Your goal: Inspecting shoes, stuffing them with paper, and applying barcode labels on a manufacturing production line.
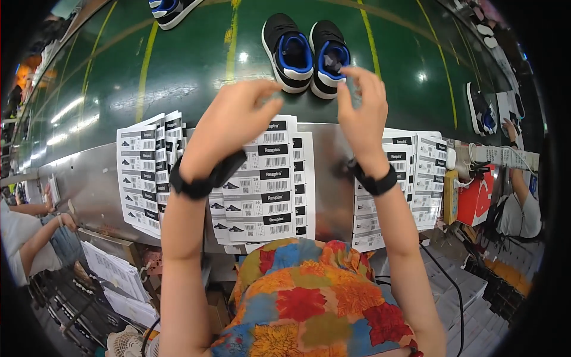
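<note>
Both hands are raised near the camera: left hand point(229, 122) and right hand point(361, 110), fingertips pinched as if on something small, which I cannot make out. Beyond them sits a pair of black-and-blue shoes point(306, 55) on the green conveyor belt point(190, 65); label sheets point(262, 190) lie nearer. Keeping the pinch light and steady seems wise.

A black band is worn on each wrist, the left hand point(229, 119) and right hand point(361, 110) being otherwise bare. A bright patchwork floral garment point(315, 297) (red, orange, blue) is worn below.
</note>
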Demonstrator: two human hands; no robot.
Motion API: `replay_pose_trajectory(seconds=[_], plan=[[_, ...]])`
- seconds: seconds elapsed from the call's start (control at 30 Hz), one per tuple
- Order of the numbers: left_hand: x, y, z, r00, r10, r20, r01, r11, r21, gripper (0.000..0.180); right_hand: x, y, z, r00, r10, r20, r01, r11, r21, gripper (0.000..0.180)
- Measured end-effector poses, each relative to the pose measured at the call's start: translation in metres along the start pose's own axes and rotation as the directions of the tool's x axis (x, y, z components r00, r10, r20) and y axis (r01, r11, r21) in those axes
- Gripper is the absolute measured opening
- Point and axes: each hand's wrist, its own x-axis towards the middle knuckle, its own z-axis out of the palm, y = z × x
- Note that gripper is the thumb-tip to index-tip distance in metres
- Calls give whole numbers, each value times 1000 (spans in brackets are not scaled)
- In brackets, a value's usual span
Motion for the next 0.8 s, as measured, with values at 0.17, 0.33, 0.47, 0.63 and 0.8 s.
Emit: replay_pose_trajectory(seconds=[0.17,0.33,0.47,0.63,0.8], plan=[[-86,-9,2,960,-183,-209,240,928,285,45,-37,-27,27,902,-147,406,144,989,37,27],[-117,-19,29,891,-321,-321,395,897,198,59,-33,-36,32,898,-168,406,170,985,31,11],[-124,-32,33,910,-272,-313,311,947,83,57,-33,-46,11,880,1,475,-239,865,442,10],[-116,-36,43,887,-327,-327,377,921,99,51,-39,-40,-10,936,-22,352,-51,979,198,19],[-97,-29,36,932,-326,-159,360,881,307,47,-67,-30,-2,883,-76,463,100,995,-26,41]])
